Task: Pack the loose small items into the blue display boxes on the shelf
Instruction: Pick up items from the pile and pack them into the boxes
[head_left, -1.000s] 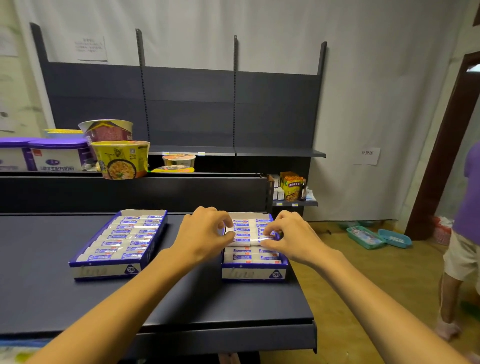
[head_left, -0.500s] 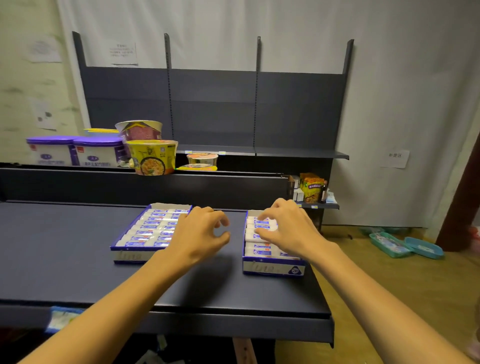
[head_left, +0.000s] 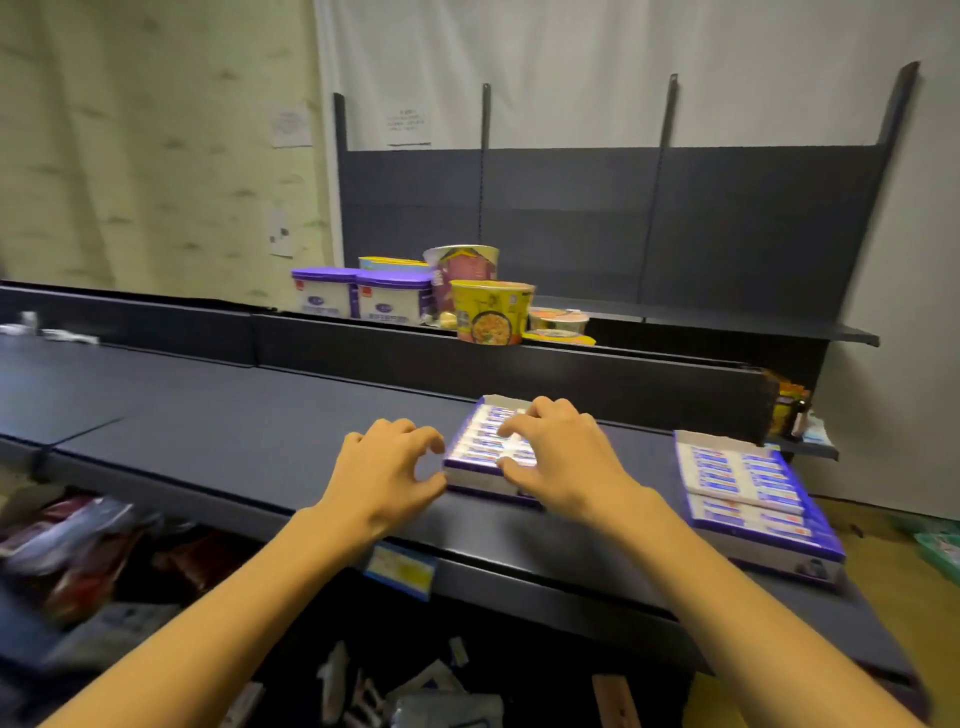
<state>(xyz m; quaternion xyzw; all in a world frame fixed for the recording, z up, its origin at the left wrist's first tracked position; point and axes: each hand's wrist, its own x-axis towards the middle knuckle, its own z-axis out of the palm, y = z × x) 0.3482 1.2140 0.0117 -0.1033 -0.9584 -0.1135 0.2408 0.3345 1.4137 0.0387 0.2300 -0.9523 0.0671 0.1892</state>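
Observation:
Two blue display boxes sit on the dark shelf (head_left: 249, 441), both filled with rows of small white-and-blue packs. The left box (head_left: 475, 486) lies under my hands. My right hand (head_left: 563, 460) rests on top of its packs (head_left: 480, 441), fingertips and thumb touching them. My left hand (head_left: 387, 467) is beside the box's left wall, fingers arched, with the thumb tip against the front left corner. The right box (head_left: 818, 527) stands apart near the shelf's right end, its packs (head_left: 737, 478) untouched.
Behind the shelf's raised back wall (head_left: 597, 379) stand noodle cups (head_left: 491, 314) and purple-lidded tubs (head_left: 363, 299). A price tag (head_left: 400, 566) hangs on the shelf's front lip. Bags and loose packets (head_left: 67, 545) lie on the lower level, blurred.
Both hands have left the right box and moved to the left box. My head has swung left, so the right box now sits at the frame's right.

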